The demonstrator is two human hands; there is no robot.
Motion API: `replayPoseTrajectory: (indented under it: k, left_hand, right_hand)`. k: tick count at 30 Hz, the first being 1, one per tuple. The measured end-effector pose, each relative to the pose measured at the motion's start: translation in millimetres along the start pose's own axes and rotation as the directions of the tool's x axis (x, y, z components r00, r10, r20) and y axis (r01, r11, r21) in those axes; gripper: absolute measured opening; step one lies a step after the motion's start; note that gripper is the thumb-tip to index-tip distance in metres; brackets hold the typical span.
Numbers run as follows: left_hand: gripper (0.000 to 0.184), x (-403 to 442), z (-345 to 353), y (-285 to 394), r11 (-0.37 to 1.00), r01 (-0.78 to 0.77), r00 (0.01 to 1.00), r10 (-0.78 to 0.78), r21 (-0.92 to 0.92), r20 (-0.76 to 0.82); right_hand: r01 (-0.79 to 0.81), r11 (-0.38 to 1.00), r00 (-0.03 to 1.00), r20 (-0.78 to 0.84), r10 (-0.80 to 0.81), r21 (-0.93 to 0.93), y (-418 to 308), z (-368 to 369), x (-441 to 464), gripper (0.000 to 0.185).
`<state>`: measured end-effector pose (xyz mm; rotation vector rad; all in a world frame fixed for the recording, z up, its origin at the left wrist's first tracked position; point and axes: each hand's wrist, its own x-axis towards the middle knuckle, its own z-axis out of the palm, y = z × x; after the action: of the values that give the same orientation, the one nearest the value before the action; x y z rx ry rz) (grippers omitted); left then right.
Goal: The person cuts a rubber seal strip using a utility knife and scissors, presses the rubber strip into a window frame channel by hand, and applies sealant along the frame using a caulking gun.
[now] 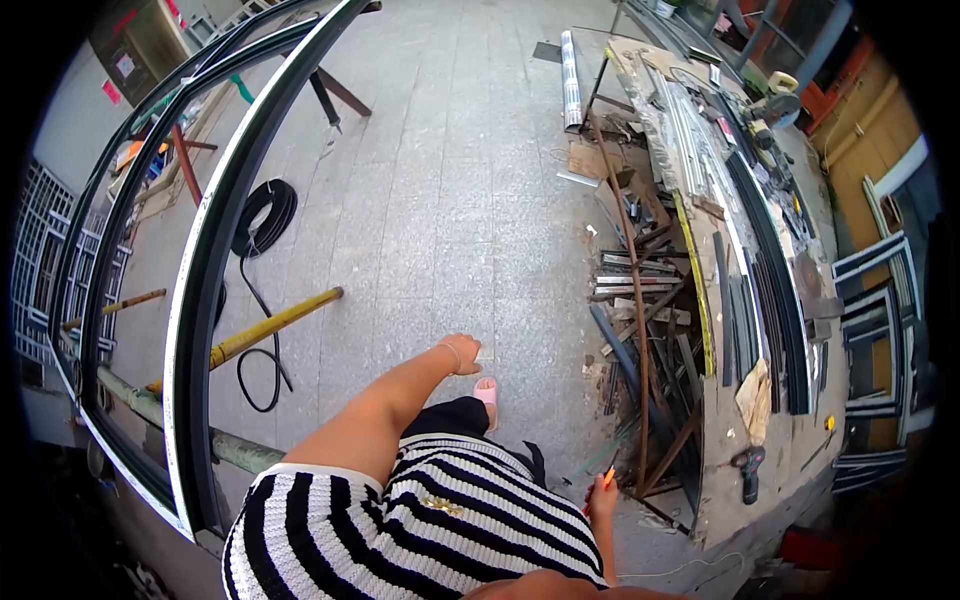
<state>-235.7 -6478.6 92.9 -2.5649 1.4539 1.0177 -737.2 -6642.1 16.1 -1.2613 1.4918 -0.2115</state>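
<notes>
My left hand (461, 354) is stretched forward over the tiled floor, a thin bracelet at its wrist. Its fingers are curled together, and what they hold, if anything, is too small to make out. Low on my right side, my right hand (602, 499) is closed around a small orange-handled tool (609, 477) with a dark tip pointing up; its exact kind is unclear. A pink slipper (486, 390) shows on one foot just below my left hand. To the right of my right hand, a power drill (747, 473) lies on the workbench (720, 500).
At left, a large black-and-white window frame (207, 250) rests on supports, with a yellow pole (275, 325) sticking out. A coiled black rubber strip (266, 217) lies on the floor (440, 220). Metal offcuts (640, 275) crowd under the bench; a wrapped roll (571, 82) lies farther off.
</notes>
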Motion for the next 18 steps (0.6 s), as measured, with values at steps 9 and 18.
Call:
replayPoseTrajectory:
  k: [9, 18]
  left_hand:
    - [0.017, -7.5, 103.3, -157.5, 0.638, 0.31, 0.856, -0.51, -0.705, -0.084]
    - [0.022, -141.8, 154.7, -163.9, -0.149, 0.71, 0.318, -0.804, -0.688, 0.503]
  right_hand:
    - [-0.178, 0.882, 0.961, 0.117, 0.251, -0.436, -80.9, 31.5, 157.0, 0.023]
    - [0.167, 0.842, 0.934, 0.355, 0.031, -0.513, -280.0, 201.2, 351.5, 0.025]
